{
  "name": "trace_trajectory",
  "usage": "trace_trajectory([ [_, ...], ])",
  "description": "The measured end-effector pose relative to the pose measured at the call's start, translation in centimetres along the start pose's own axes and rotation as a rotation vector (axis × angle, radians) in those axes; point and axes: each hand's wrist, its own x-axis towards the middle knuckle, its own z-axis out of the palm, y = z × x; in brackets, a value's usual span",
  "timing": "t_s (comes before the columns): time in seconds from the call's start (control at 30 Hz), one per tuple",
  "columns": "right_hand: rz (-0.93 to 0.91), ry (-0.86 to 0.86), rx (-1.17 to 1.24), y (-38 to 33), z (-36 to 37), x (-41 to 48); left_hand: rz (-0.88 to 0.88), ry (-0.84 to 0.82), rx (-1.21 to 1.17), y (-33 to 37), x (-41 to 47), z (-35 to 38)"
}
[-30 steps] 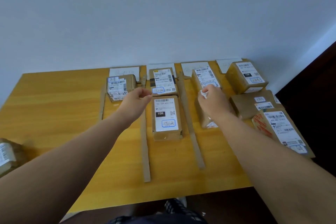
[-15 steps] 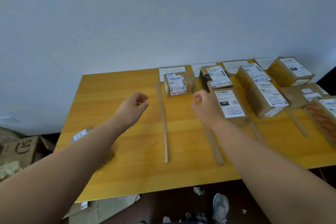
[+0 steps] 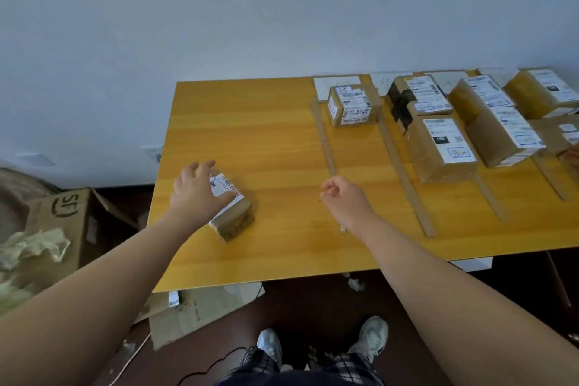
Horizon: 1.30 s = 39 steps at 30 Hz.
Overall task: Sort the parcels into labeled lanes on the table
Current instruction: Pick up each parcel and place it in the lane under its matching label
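Observation:
A small brown parcel (image 3: pixel 233 215) with a white barcode label lies alone near the left front of the yellow table (image 3: pixel 282 141). My left hand (image 3: pixel 195 194) is spread over its top, fingers apart, touching the label; a firm grip is not visible. My right hand (image 3: pixel 343 200) hovers loosely curled and empty over the table's middle. At the right, cardboard strips (image 3: pixel 324 138) mark lanes with white paper labels (image 3: pixel 336 84) at the back. One parcel (image 3: pixel 352 105) sits in the first lane, two (image 3: pixel 440 147) in the second, more parcels (image 3: pixel 501 131) further right.
An open cardboard box (image 3: pixel 59 226) with crumpled paper stands on the floor at the left. Flattened cardboard (image 3: pixel 194 313) lies under the table's front edge. My feet (image 3: pixel 369 338) are on the dark floor. A white wall runs behind the table.
My view swung left. My left hand travelled from the lanes to the lone parcel at the table's left and now rests on it. My right hand left the third-lane parcels and pulled back to mid-table.

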Motion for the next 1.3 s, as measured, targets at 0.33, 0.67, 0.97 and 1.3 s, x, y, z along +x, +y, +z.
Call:
trace_trajectory([
  [0.33, 0.061, -0.040, 0.073, 0.1, 4.4, -0.1, -0.432, -0.301, -0.724, -3.3, -0.4, 3.8],
  [0.67, 0.125, 0.014, 0.139, 1.5, 3.7, 0.4, 0.062, -0.268, -0.248, 1.1, 2.1, 5.0],
  [0.97, 0.151, 0.034, 0.147, 1.9, 2.2, 0.2, 0.142, -0.311, 0.150, 1.2, 1.8, 6.0],
  [1.3, 0.200, -0.066, 0.563, -1.6, -1.5, -0.7, 0.255, -0.115, -0.232, 5.7, 0.4, 1.9],
])
